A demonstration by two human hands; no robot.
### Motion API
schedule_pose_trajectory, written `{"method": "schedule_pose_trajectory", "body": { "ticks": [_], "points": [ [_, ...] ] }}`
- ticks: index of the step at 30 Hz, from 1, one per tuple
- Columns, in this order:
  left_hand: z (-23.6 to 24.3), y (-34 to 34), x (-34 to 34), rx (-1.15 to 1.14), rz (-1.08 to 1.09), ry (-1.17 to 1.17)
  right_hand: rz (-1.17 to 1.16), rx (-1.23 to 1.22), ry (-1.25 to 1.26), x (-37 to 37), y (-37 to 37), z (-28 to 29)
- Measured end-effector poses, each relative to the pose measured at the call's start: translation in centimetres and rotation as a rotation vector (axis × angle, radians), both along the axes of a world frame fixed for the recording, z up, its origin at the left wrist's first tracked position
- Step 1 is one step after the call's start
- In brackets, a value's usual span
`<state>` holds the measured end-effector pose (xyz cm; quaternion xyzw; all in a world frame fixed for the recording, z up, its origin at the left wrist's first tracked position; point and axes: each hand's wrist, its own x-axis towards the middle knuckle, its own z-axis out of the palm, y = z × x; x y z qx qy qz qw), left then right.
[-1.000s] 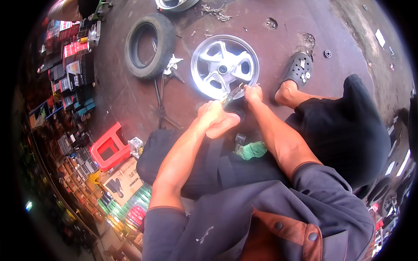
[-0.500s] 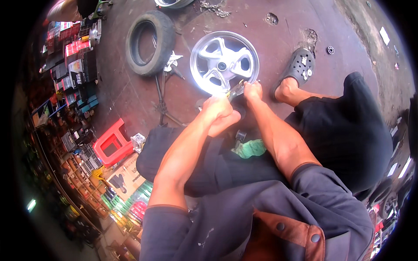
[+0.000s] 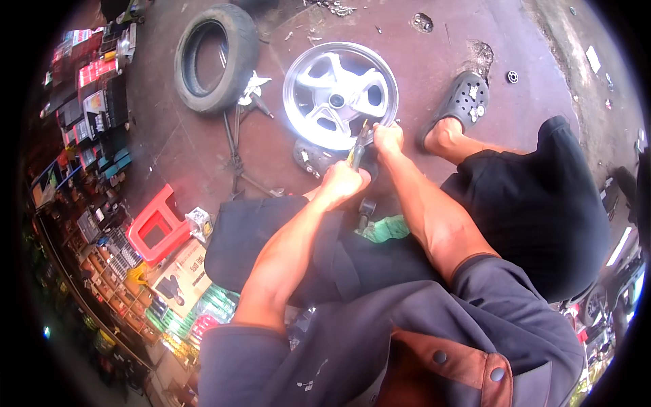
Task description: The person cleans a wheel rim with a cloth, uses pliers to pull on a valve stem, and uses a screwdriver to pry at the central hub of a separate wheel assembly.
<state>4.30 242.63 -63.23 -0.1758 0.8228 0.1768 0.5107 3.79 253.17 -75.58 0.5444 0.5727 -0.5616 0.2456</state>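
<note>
My left hand (image 3: 341, 180) is closed round the handles of a plier-like tool (image 3: 358, 150) with yellow on its grip, its jaws tilted up toward the near edge of a silver five-spoke wheel rim (image 3: 317, 89). My right hand (image 3: 388, 139) grips that edge at the rim's lower right, just beside the jaws. Whether the jaws touch the metal is too small to tell. Below the rim shows a dark clog (image 3: 312, 157) on my left foot, partly hidden by my left hand. A green cloth (image 3: 380, 230) lies between my forearms, with a dark tool end (image 3: 367, 209) beside it.
A tyre (image 3: 196, 57) rests at upper left on a metal stand (image 3: 237, 163). A red plastic stool (image 3: 139, 224) is at left, by crowded shelves (image 3: 102, 95). My other clog (image 3: 461, 102) is right of the rim. A small round part (image 3: 513, 77) lies farther right.
The rim, tyre and both hands appear slightly higher and farther left. My left hand has drawn a little away from the rim, showing more of the tool and the clog beneath.
</note>
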Motion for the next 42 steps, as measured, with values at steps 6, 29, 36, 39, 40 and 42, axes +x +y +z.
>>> {"method": "schedule_pose_trajectory", "body": {
  "ticks": [6, 29, 36, 39, 40, 42],
  "points": [
    [-8.4, -7.7, 3.7, 0.687, 0.466, -0.21, 0.218, 0.08, -0.012, -1.6, -0.2, 1.4],
    [-0.1, 1.1, 1.5, 0.271, 0.349, -0.042, -0.116, 0.029, 0.047, 1.4, 1.5, 2.6],
    [2.7, 0.8, 1.6, 0.415, 0.286, 0.024, -0.306, -0.405, 0.294, 1.0, 4.3, -0.2],
    [4.5, 0.9, 0.3, 0.535, 0.357, -0.045, -0.207, -0.323, 0.561, -0.7, 6.9, 1.3],
    [5.7, 0.1, 0.0, 0.596, 0.429, -0.035, -0.049, -0.276, 0.545, -2.2, 7.6, 4.2],
    [6.9, -1.3, -0.7, 0.819, 0.501, -0.042, 0.186, -0.283, 0.697, -5.5, 9.6, 10.1]
  ]
}}
